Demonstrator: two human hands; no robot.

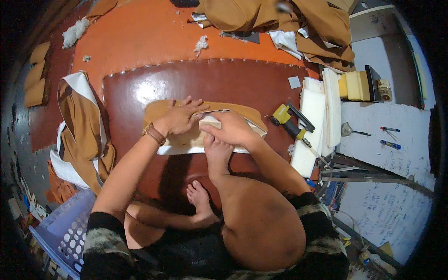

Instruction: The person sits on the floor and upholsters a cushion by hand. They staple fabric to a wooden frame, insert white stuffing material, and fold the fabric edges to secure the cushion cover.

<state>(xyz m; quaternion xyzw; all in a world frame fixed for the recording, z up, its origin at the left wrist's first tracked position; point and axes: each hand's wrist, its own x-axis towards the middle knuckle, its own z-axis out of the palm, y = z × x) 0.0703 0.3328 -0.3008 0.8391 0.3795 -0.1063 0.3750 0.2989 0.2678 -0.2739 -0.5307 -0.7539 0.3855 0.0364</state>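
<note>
A long panel lies on the dark red work surface, with a tan cover [161,110] along its far side, a pale board [186,140] facing up, and a white edge on the near side. My left hand [182,119] rests on it with fingers stretched over the tan cover. At the panel's middle my right hand [231,128] is closed around a small pale block [210,122]; its fingertips are partly hidden. One bare foot [218,147] of mine presses on the panel's near edge, just below the right hand.
A yellow-black nail gun [291,122] with a hose lies to the right, beside white foam strips [311,123]. Tan fabric is heaped [252,16] at the back, and more fabric [81,123] lies left. A purple basket [67,231] stands near left; a tape measure [346,129] lies far right.
</note>
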